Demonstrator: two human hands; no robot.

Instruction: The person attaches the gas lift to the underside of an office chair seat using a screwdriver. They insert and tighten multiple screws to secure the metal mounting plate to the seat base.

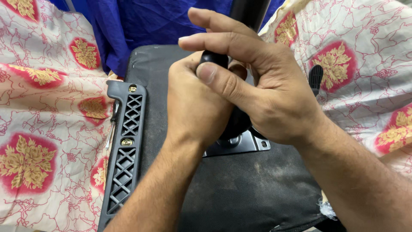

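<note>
Both hands, the left hand [195, 105] and the right hand [266, 92], are wrapping around the black cylinder [214, 60] standing on the metal plate [240, 144] of the upturned chair seat [240, 189]. The fingers could be slipping, I think, and getting pinched against the plate.

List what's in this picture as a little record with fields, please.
Left hand: wrapped round a black post
Right hand: closed over the same post, thumb across the left hand
Post base: metal plate on the black seat underside
Left of hands: black lattice bracket with brass screws
Beside bracket: screwdriver
Under it all: floral cloth
Behind: blue cloth
</note>
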